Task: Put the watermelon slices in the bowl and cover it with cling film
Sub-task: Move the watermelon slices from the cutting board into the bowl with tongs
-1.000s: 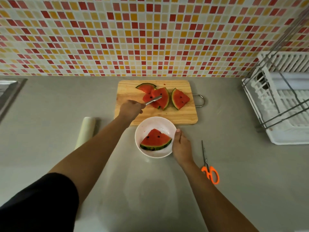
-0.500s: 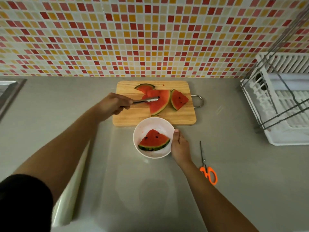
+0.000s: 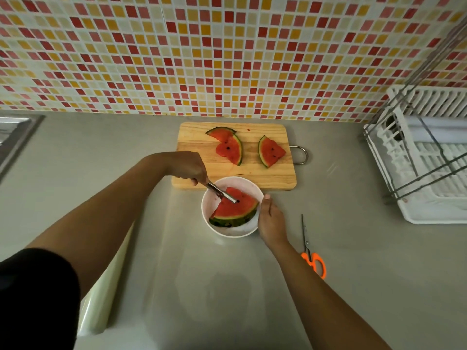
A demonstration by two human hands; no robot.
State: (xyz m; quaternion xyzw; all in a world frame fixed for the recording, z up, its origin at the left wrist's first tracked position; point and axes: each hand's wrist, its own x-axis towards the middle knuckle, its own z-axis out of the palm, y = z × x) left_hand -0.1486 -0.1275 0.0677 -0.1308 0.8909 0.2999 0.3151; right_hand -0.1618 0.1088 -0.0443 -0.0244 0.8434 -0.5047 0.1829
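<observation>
Nearest the camera, along the left arm: a pale roll of cling film (image 3: 101,294) lying on the grey counter (image 3: 379,274), partly hidden by the arm and a black sleeve (image 3: 38,299). Off to the right, well apart from the roll: orange-handled scissors (image 3: 312,251), blades closed, pointing toward the wall.

Mid-counter: a white bowl (image 3: 228,231) with stacked watermelon slices in the bowl (image 3: 235,209), green rind toward the camera. Right hand (image 3: 271,221) cupped against the bowl's right rim, thumb up at the edge, grasping it. Left hand (image 3: 189,168) clenched around metal tongs (image 3: 221,193), tips down on the red flesh inside the bowl; tong arms close together, hard to tell whether pinching the slice or merely touching it.

Just behind the bowl, touching or nearly so: a wooden cutting board (image 3: 252,175) with a metal handle loop on its right end. On it, two overlapping slices (image 3: 228,145) at centre, and a single slice (image 3: 271,151) apart to their right.

Farther right: a white dish rack (image 3: 429,157) with metal wires. Far left edge: a strip of steel sink (image 3: 15,135). Behind everything: a mosaic tile wall (image 3: 202,59) in red, yellow and cream.
</observation>
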